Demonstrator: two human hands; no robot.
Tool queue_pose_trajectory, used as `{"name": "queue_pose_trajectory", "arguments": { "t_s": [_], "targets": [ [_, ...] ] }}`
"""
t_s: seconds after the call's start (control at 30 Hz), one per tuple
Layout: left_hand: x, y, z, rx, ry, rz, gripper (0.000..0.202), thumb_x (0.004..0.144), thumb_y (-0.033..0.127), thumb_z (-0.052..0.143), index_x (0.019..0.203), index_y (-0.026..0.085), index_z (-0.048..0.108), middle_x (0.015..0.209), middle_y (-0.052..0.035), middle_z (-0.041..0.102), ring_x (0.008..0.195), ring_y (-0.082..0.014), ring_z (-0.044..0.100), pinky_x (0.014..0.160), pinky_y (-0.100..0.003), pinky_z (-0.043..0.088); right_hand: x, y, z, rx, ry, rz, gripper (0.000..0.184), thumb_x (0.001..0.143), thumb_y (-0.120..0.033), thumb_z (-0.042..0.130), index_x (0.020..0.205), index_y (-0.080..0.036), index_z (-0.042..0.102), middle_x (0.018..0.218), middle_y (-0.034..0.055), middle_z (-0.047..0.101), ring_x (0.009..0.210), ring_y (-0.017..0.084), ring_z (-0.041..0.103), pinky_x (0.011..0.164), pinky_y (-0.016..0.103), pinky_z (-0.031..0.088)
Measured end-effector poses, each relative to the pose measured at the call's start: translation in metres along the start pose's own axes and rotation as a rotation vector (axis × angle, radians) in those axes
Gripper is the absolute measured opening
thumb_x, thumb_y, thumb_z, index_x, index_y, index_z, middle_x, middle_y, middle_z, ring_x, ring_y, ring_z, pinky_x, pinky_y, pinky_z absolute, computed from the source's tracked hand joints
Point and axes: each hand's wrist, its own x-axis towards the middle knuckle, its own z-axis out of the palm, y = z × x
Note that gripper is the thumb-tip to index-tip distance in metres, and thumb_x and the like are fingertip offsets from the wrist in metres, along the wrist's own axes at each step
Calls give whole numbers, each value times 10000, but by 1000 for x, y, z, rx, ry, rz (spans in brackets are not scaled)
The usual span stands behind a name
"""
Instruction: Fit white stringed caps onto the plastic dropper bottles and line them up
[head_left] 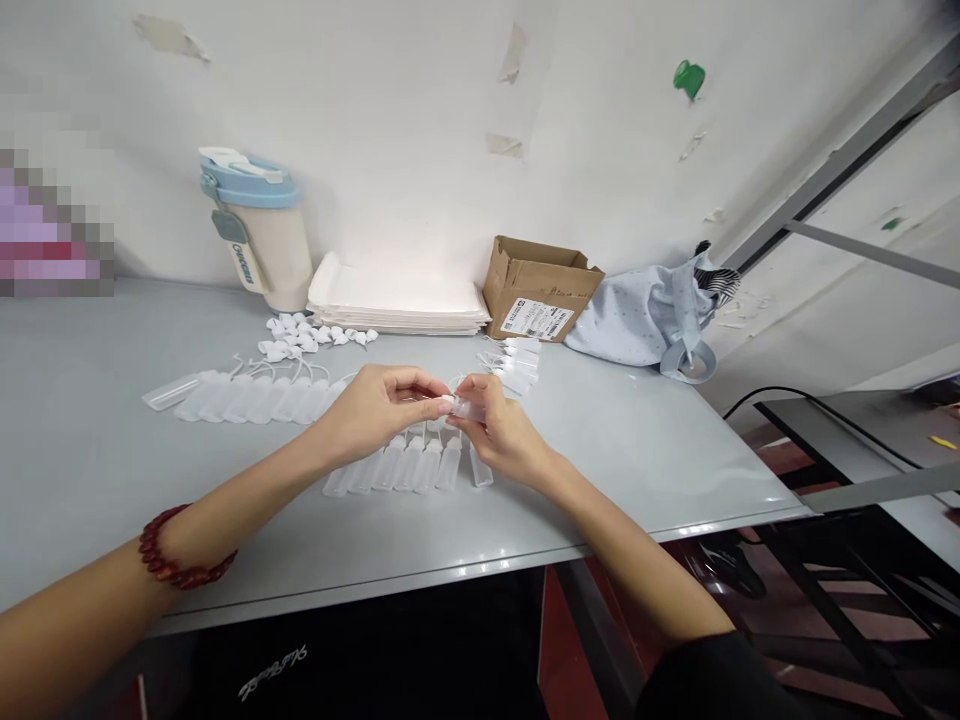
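Note:
Above the middle of the table, my right hand (504, 425) grips a small translucent plastic bottle (469, 409), held level. At the bottle's left end, my left hand (386, 408) pinches a small white cap (448, 400) between thumb and fingers; whether the cap is fully seated is hidden by the fingertips. Below my hands lies a row of similar bottles (412, 465) with white tops and cords. A second overlapping row (259, 398) stretches to the left. Several more capped bottles (519, 362) are piled just behind my right hand. Loose white pieces (289, 338) are scattered farther back.
Against the wall stand a cream tumbler with a blue lid (271, 235), a stack of white sheets or trays (397, 295), a cardboard box (540, 290) and a light blue cloth bag (637, 315). The grey table (315, 560) ends close to me; metal framing (870, 265) rises at right.

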Motion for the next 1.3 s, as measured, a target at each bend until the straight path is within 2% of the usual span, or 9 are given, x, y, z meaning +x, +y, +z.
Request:
{"name": "queue_pose_trajectory", "arguments": {
  "t_s": [0.2,0.37,0.53,0.73,0.83,0.97,1.1,1.2,1.3],
  "targets": [
    [-2,-2,2,114,9,288,172,784,315,659,879,179,703,959,-61,680,895,-203,643,837,-345,555,1,-4,-3,183,-62,59,259,891,-240,492,1047,-247,286,910,18,621,647,141,568,610,280,449],
    [-2,2,3,53,26,178,232,755,356,695,886,167,672,928,-58,685,851,-202,660,752,-313,567,2,-6,-3,153,-11,53,249,887,-240,503,1035,-244,303,851,-7,587,538,107,468,557,260,403],
    [-4,4,2,166,11,90,267,816,442,631,796,185,700,729,-21,677,663,-157,634,557,-235,508,0,0,-1,-40,105,-37,223,895,-251,488,1053,-249,330,969,60,587,738,181,593,625,305,439],
    [-5,6,5,183,-25,92,349,840,483,579,710,177,688,616,-13,653,565,-146,608,512,-229,483,-1,2,0,-109,71,-75,186,927,-279,450,1080,-249,349,967,89,612,801,223,625,647,329,447],
    [-6,6,4,234,-25,134,308,847,456,575,773,187,704,666,-12,676,601,-151,615,528,-228,467,-1,-2,-3,-45,30,-52,189,916,-268,465,1061,-246,346,952,71,608,730,193,607,638,316,437],
    [-6,2,1,397,-20,287,250,873,394,552,869,205,716,781,-8,712,678,-153,617,596,-241,447,0,-9,-12,123,-65,55,215,884,-268,528,993,-243,344,758,-23,576,578,141,535,587,278,411],
    [-6,-2,0,503,0,425,232,886,350,540,930,200,712,797,-13,714,693,-153,612,663,-263,447,1,-13,-17,403,-162,115,273,865,-281,569,975,-247,321,734,-32,606,650,157,588,595,276,427],
    [-6,-2,0,436,-4,381,234,873,370,564,952,208,712,845,-14,720,694,-151,628,664,-258,470,2,-12,-15,384,-140,117,278,870,-280,560,973,-250,303,777,-21,618,631,149,578,573,270,415],
    [-6,1,0,335,-8,260,259,857,418,583,934,215,725,899,-14,727,729,-157,653,645,-241,494,1,-8,-9,139,-33,47,240,879,-256,532,976,-247,312,855,8,603,610,143,562,562,272,404]
  ]
}}
